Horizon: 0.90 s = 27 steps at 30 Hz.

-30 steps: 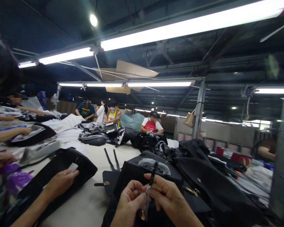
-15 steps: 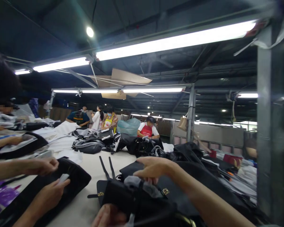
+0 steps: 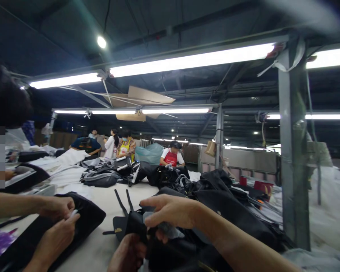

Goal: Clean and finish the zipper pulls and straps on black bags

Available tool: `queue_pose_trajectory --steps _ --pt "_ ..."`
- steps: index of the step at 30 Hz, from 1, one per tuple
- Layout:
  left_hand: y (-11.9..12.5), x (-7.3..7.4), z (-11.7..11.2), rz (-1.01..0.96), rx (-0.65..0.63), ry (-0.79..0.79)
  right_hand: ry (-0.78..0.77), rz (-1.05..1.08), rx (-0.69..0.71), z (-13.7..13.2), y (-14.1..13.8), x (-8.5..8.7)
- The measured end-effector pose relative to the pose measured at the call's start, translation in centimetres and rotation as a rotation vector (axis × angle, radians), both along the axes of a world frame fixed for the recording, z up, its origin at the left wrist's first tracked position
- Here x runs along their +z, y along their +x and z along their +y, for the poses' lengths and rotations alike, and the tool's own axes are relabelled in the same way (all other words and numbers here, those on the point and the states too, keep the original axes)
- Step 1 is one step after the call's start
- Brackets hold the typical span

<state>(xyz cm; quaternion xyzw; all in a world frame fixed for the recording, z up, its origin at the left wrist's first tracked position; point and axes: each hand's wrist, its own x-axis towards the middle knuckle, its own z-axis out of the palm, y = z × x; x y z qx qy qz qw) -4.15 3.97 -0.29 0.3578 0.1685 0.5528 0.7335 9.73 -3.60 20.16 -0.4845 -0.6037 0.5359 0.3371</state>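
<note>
A black bag point(image 3: 175, 249) with narrow straps and gold-coloured metal fittings lies in front of me on the pale table. At its near left side, my left hand point(image 3: 129, 252) is closed on a black flap or edge of the bag; part of that hand is below the frame. Just above and right of it, my right hand point(image 3: 170, 215) reaches across with the index finger stretched out. Its thumb and other fingers are curled round crumpled, translucent grey wrapping point(image 3: 172, 230) on the bag. What lies inside the wrapping is hidden.
On my left a co-worker's hands point(image 3: 64, 219) pinch a small white piece over another black bag point(image 3: 87, 213). Black and grey bags point(image 3: 102, 175) are heaped farther back. More black material point(image 3: 229, 211) lies right, beside a metal post point(image 3: 293, 151). Other people sit or stand beyond.
My view has turned slightly right. My hands have come closer together at the bag, and the black piece has turned between them. The co-worker's two hands have come together.
</note>
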Motion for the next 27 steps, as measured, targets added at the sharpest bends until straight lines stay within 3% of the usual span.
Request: queue_pose_trajectory --steps 2,5,8,11,14,17,20,23,25,27 --pt "-0.8 1.0 0.3 -0.061 -0.04 -0.011 -0.013 0.296 -0.178 0.6 0.3 1.0" --pt "-2.5 3.8 0.4 -0.148 0.002 0.003 0.206 0.581 -0.428 1.2 1.4 3.7" --pt "-4.3 6.9 0.2 -0.089 0.229 0.128 0.453 0.766 -0.555 0.3 2.1 6.8" --pt "-5.3 9.1 -0.6 0.046 0.465 0.279 0.638 0.82 -0.537 -1.4 1.4 8.0" --pt "-4.7 9.4 -2.6 0.205 0.554 0.446 0.79 0.719 -0.398 -2.1 0.1 6.5" --pt "-2.9 7.5 -4.4 0.383 0.595 0.577 0.808 0.618 -0.333 -1.3 -0.4 2.7" --pt "-1.3 4.6 -4.3 0.52 0.532 0.523 0.685 0.558 -0.349 0.2 -0.2 -2.0" --pt "-0.6 2.7 -2.9 0.549 0.607 0.425 0.605 0.377 -0.34 0.6 -0.2 -5.4" --pt "-0.8 2.9 -2.4 0.527 0.656 0.379 0.614 0.258 -0.252 -0.1 -0.7 -6.0" --pt "-1.8 4.5 -2.6 0.464 0.62 0.347 0.689 0.162 -0.112 -1.6 -1.5 -5.0"
